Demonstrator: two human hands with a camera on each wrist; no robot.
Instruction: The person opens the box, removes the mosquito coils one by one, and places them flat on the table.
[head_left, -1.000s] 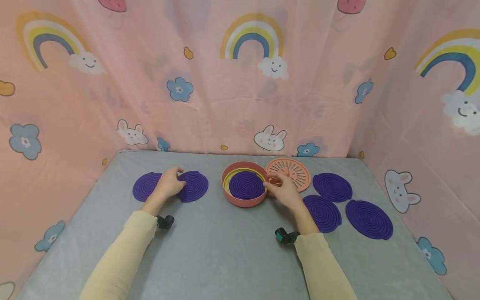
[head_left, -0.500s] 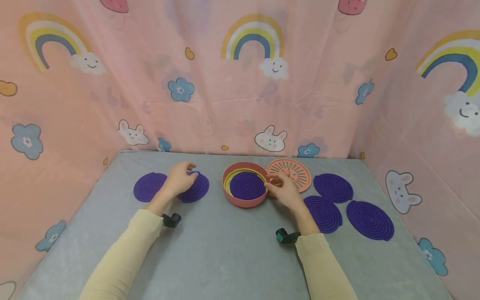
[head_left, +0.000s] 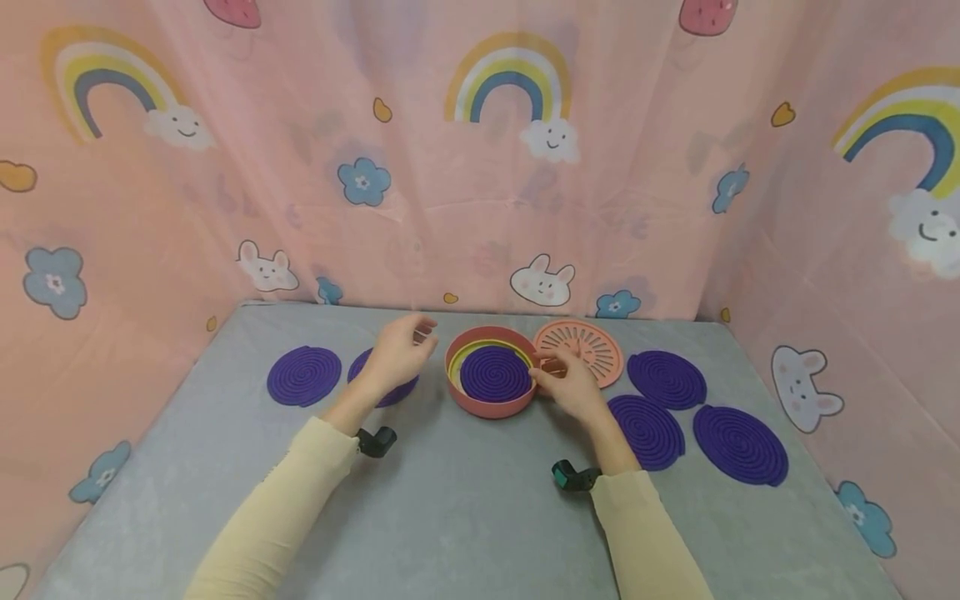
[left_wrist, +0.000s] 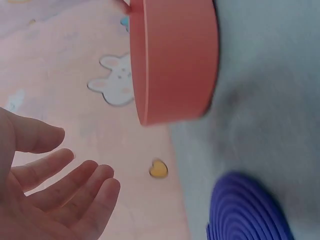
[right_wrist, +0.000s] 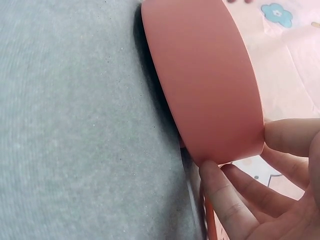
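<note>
A round coral-pink box [head_left: 491, 408] stands on the table in the head view, holding a purple spiral mosquito coil [head_left: 495, 375] inside a yellow ring [head_left: 454, 367]. My right hand [head_left: 567, 383] grips the box's right side; in the right wrist view the thumb [right_wrist: 290, 137] is at the rim and the fingers touch the outer wall. To the left of the box, my left hand [head_left: 401, 352] is in the air with loosely bent fingers and nothing in them. Beneath it lies another purple coil [head_left: 397, 396], partly covered by the hand.
One more purple coil [head_left: 303, 377] lies at the far left. A pink slotted lid [head_left: 603, 354] rests behind my right hand. Three purple coils [head_left: 667, 379] lie at the right. A patterned pink curtain [head_left: 420, 233] closes off the grey table [head_left: 465, 508] at the back.
My left hand has moved rightward from the left-hand coils toward the box, uncovering the far-left coil. My right hand has stayed at the box.
</note>
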